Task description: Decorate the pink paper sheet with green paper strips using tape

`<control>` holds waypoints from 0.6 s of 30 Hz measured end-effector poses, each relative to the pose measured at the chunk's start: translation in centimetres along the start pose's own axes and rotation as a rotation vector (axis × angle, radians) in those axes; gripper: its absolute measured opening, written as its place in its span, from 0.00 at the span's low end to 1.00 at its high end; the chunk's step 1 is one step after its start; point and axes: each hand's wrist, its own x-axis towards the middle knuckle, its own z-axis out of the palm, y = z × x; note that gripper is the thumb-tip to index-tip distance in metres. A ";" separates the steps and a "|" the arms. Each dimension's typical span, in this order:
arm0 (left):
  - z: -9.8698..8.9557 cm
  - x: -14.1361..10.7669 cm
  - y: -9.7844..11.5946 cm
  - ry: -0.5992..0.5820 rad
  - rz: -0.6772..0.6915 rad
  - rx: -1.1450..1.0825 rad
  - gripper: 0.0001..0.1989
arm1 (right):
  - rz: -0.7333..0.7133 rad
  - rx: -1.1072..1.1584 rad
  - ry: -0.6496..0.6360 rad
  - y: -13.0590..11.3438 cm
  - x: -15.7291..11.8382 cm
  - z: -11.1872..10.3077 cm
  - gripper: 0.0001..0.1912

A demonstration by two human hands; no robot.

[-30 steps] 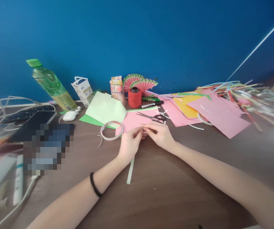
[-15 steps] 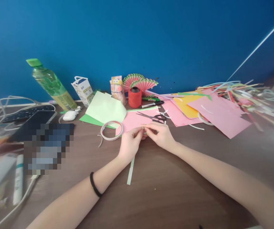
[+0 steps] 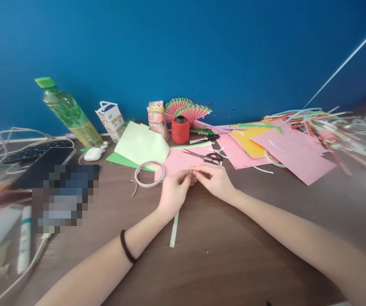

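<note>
My left hand and my right hand meet at the fingertips in the middle of the desk, both closed in a pinch. A pale green paper strip hangs down from under my left hand, and its upper part is hidden by the fingers. Between the fingertips is a tiny pale bit, too small to make out fully. Black scissors lie just beyond my hands on a pink sheet. A roll of tape rests left of my left hand.
Behind stand a green bottle, a carton, a red thread spool and paper fans. Pink and yellow sheets and a pile of thin strips lie to the right. Phones, cables and a marker are at the left.
</note>
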 end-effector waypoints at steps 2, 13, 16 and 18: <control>-0.1 0.0 -0.1 -0.003 0.023 0.043 0.14 | 0.015 0.010 -0.002 0.0 0.0 0.0 0.09; -0.1 -0.1 0.0 0.004 -0.003 0.039 0.15 | 0.014 0.041 -0.019 -0.1 0.1 -0.1 0.08; 0.0 0.0 0.0 0.006 -0.007 0.023 0.14 | 0.017 0.037 -0.025 -0.1 0.1 -0.1 0.08; 0.0 0.0 0.1 0.007 -0.011 0.017 0.14 | 0.026 0.032 -0.030 -0.1 0.1 0.0 0.08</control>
